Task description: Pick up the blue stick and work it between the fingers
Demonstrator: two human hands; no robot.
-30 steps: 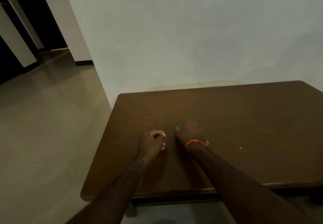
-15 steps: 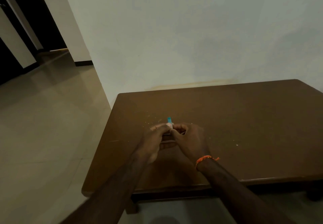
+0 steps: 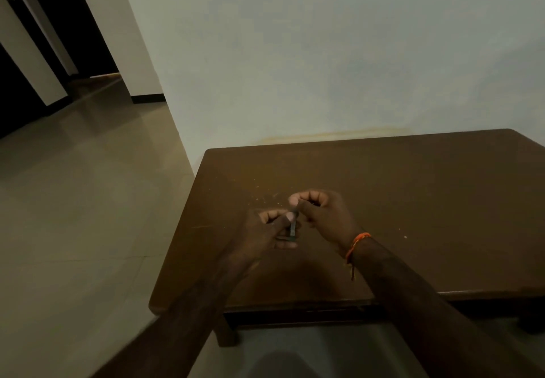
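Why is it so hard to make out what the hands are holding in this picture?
Head view: the room is dim, so the left hand, the right hand and the small thin object pinched between them blend into the dark brown table; the wide lens bends the wall edges, and fine detail looks soft.

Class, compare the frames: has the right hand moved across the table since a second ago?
Yes. The right hand has drawn back from the pale specks on the table, toward its near edge.

The small grey stick (image 3: 293, 226) stands nearly upright at mid-frame, pinched between my hands, too dim to identify.
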